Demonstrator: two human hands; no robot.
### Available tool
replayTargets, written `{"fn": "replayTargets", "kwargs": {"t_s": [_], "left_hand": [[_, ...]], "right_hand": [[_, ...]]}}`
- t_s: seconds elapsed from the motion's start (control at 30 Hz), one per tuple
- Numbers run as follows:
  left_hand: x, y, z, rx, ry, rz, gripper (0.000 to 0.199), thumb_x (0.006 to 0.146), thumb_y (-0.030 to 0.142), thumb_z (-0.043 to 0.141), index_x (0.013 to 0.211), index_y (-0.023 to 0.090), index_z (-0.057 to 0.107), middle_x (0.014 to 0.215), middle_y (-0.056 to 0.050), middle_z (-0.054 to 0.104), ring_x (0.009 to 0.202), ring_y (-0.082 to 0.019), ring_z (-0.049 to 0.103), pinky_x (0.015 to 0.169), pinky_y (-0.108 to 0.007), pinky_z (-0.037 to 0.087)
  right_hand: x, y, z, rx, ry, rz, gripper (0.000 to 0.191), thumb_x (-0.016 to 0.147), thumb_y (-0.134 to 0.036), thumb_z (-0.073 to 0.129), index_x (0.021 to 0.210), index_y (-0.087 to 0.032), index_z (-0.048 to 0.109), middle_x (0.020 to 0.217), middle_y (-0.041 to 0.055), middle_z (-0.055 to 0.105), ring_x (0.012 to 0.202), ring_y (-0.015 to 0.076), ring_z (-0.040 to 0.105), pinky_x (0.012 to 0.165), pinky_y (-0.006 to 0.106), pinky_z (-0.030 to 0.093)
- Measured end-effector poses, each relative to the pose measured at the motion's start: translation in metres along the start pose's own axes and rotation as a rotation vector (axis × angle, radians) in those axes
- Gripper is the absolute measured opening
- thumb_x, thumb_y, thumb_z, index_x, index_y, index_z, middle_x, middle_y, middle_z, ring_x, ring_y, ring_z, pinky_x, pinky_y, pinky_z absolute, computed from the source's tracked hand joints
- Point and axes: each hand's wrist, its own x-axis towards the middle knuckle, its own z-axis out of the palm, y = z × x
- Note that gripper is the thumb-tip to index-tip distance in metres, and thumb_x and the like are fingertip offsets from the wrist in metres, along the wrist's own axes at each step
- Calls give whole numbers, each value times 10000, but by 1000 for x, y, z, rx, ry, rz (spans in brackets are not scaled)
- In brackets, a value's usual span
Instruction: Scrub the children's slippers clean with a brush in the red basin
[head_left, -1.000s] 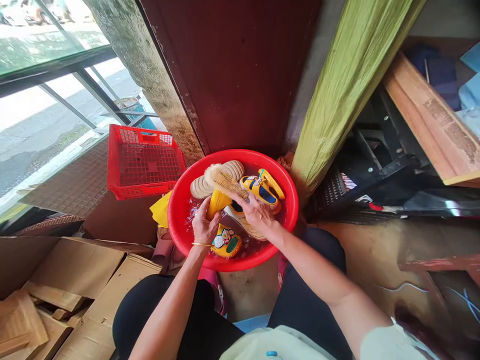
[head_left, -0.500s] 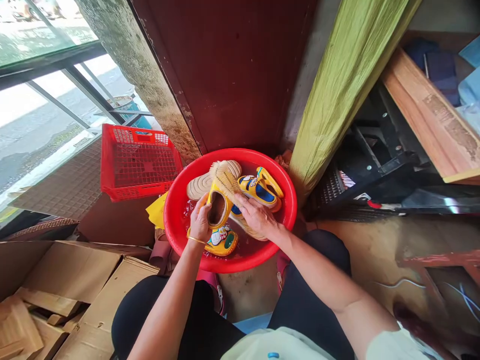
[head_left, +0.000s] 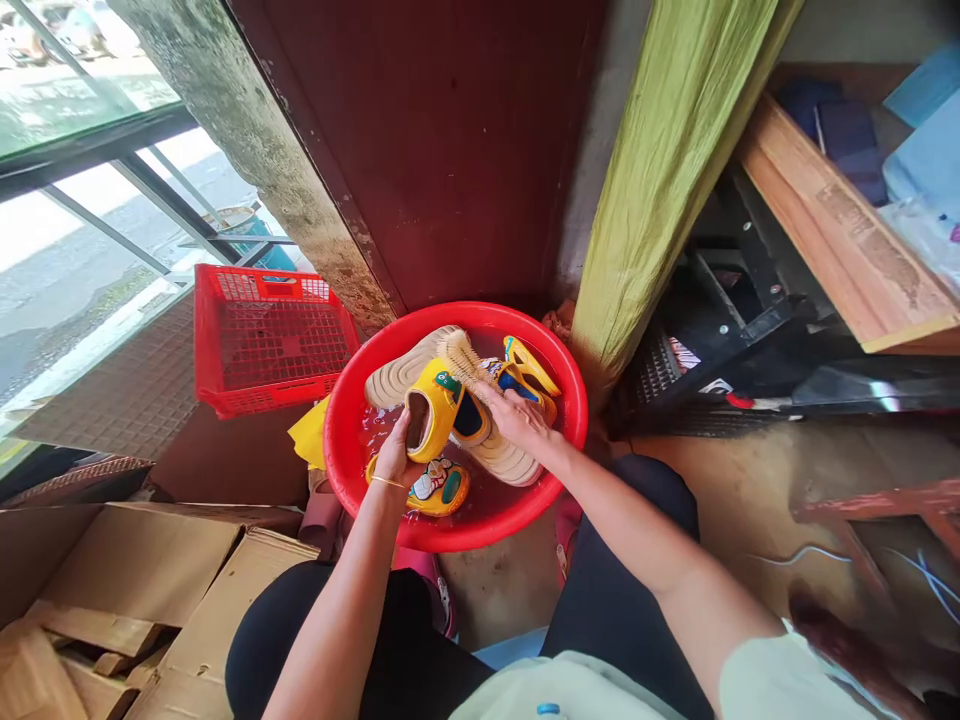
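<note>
A yellow clog (head_left: 437, 392) is gripped at its heel end by my left hand (head_left: 397, 453), its brown inside facing me. My right hand (head_left: 517, 418) is closed around a scrubbing brush (head_left: 463, 357), whose pale bristles stand just above and beside the clog; contact is hard to make out. Both hands are over a red basin (head_left: 343, 490) of water. Another yellow clog (head_left: 441, 488) with a cartoon figure lies under my left hand. Yellow-and-blue clogs (head_left: 534, 376) lie at the right, and pale ridged soles (head_left: 397, 372) show at the back left and below my right hand.
A red plastic crate (head_left: 277, 345) stands left of the basin. Nearer on the left is a cardboard box (head_left: 165, 570) with wood pieces. A dark red door (head_left: 435, 150) rises behind, a green curtain (head_left: 667, 180) hangs right, and a wooden drawer (head_left: 847, 220) juts out.
The clog in my left hand has turned so its yellow upper and green decoration show. The brush has shifted from over the clog to its far right side. The view has shifted slightly.
</note>
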Motion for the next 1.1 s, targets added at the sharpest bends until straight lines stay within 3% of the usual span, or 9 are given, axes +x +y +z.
{"fn": "replayTargets", "kwargs": {"t_s": [0.17,0.23,0.33,0.37,0.53,0.73,0.9,1.03,1.1], "left_hand": [[-2,2,-2,-90,102,-23,272,942,262,653,1201,185,688,838,-49,775,700,-183,741,658,-270,618],[-7,5,1,-130,134,-38,243,960,234,619,1187,180,685,814,-37,766,656,-169,726,617,-255,613],[-13,9,6,-176,143,-79,243,973,283,608,1175,166,677,847,-57,769,691,-186,741,620,-276,628],[-13,9,7,-182,140,-92,247,972,295,609,1168,161,676,861,-67,770,714,-194,747,637,-287,635],[-9,4,8,-153,108,-55,204,963,258,586,1127,195,690,853,-52,750,701,-161,715,627,-249,625],[-20,16,6,-189,59,-246,229,966,284,523,1010,130,687,821,-97,693,593,-124,645,477,-177,552],[-35,10,10,-225,1,-275,189,964,269,525,1034,179,676,798,-59,649,543,-96,557,409,-146,467],[-45,-7,19,-141,-139,-353,179,960,251,557,1101,219,662,867,-58,660,563,-93,528,402,-133,407],[-46,-14,22,-109,-185,-372,196,954,306,578,1114,230,664,882,-67,660,605,-121,558,416,-155,424]], "right_hand": [[-17,-27,4,-47,-73,-304,636,1051,-201,324,1650,-399,244,1134,101,684,793,211,690,695,313,561],[-13,-27,0,-67,-71,-233,650,1049,-180,308,1650,-412,231,1143,104,679,794,211,695,698,313,561],[-2,-18,-6,-51,-31,-13,615,1061,-209,294,1655,-365,258,1186,126,686,825,227,697,722,327,573],[-1,-17,-7,-36,-23,-8,606,1063,-223,303,1653,-355,269,1197,128,688,831,230,695,728,330,576],[-9,-31,1,-12,-26,-335,591,1067,-229,324,1629,-411,313,1156,103,683,831,215,686,745,322,571],[5,-6,-15,-8,4,34,551,1060,-223,343,1601,-287,427,1168,140,702,836,230,694,753,333,567],[0,-18,-16,53,24,-197,549,1065,-275,388,1612,-333,393,1211,114,695,952,238,695,814,316,565],[3,-14,-12,60,58,-29,535,1071,-269,369,1605,-269,407,1184,119,707,954,234,695,779,309,575],[1,-12,-10,64,72,-35,536,1070,-267,379,1604,-259,408,1166,120,710,931,228,694,757,301,574]]}}
